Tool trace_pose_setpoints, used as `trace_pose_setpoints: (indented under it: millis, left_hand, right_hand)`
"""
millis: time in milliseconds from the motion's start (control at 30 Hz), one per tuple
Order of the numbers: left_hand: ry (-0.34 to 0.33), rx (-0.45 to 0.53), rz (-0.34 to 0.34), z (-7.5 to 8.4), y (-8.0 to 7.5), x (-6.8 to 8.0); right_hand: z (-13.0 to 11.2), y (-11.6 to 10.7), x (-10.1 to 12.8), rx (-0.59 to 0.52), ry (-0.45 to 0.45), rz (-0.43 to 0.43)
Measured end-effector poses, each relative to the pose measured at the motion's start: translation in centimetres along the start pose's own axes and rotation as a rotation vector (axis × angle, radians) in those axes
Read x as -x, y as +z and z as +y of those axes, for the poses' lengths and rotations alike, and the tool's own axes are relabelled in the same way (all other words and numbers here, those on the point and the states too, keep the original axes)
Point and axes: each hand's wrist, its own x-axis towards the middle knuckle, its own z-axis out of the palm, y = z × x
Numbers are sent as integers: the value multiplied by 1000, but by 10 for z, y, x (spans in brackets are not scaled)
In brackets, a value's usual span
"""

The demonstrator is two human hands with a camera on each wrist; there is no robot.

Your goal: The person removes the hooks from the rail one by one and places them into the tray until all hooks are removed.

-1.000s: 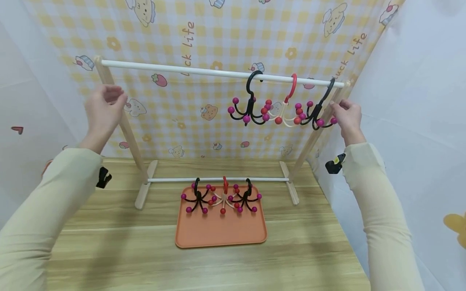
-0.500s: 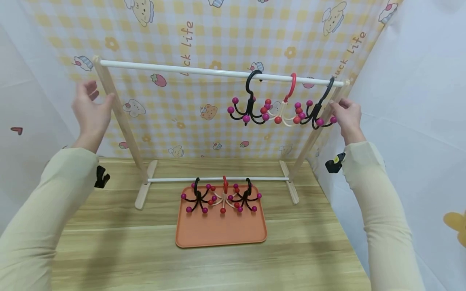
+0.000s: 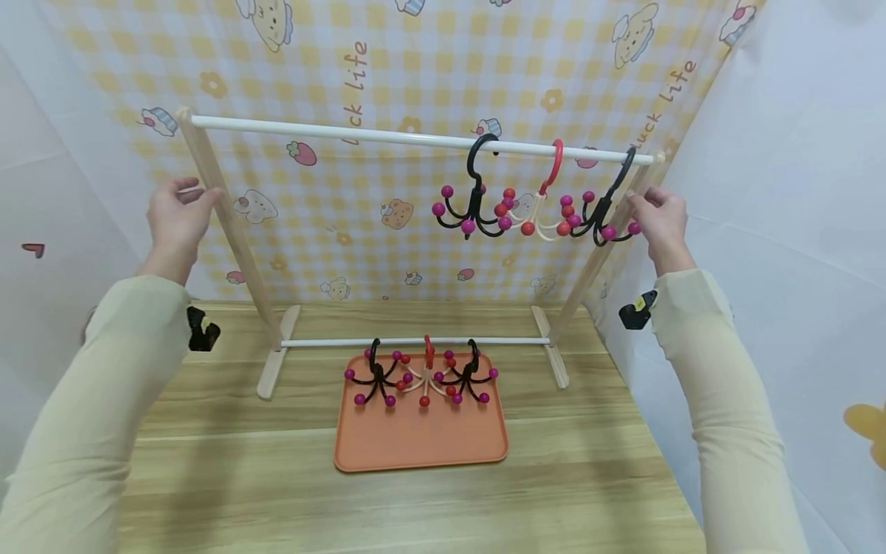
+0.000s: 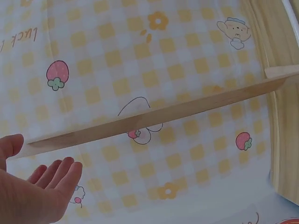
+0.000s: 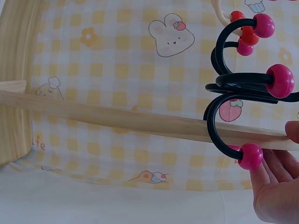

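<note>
A wooden rack with a white top rod (image 3: 346, 132) stands on the table. My left hand (image 3: 194, 192) is beside the rack's left post (image 3: 231, 238), fingers straight (image 4: 60, 172) and just short of the post (image 4: 163, 114). My right hand (image 3: 644, 204) grips the right post (image 3: 595, 261), thumb over it and fingers under (image 5: 271, 182). Three bead-tipped hooks hang at the rod's right end: a black one (image 3: 474, 201), a red and cream one (image 3: 547, 208), and a black one (image 3: 605, 211) next to my right hand (image 5: 280, 158).
An orange tray (image 3: 415, 442) lies on the wooden table (image 3: 208, 462) in front of the rack's lower rod (image 3: 332, 342) and holds three more bead-tipped hooks (image 3: 422, 378). A checked cloth hangs behind, and white walls close in on both sides.
My left hand swung out to the left of the post, opened, then came back in against it, a little lower. The right hand and the hooks stayed put.
</note>
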Motion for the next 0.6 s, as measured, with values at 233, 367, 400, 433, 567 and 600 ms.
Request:
trace_pose_setpoints:
  millis: [233,367,400,433,567,600]
  left_hand:
    - [-11,-30,16,2,4,-5]
    - [5,-74,12,2,8,-6]
    - [9,-81,10,2,8,-6]
    - [9,-87,11,2,9,-5]
    - [-1,-118,23,2,11,-6]
    - [-1,-132,26,2,12,-6]
  right_hand:
    - [10,-4,-12,-4,5,2]
    - [-9,0,13,20,6,-14]
    - [-14,2,19,15,7,-11]
    - [-18,3,25,9,10,-7]
    - [-20,4,28,14,7,-8]
    - [-20,3,29,10,10,-9]
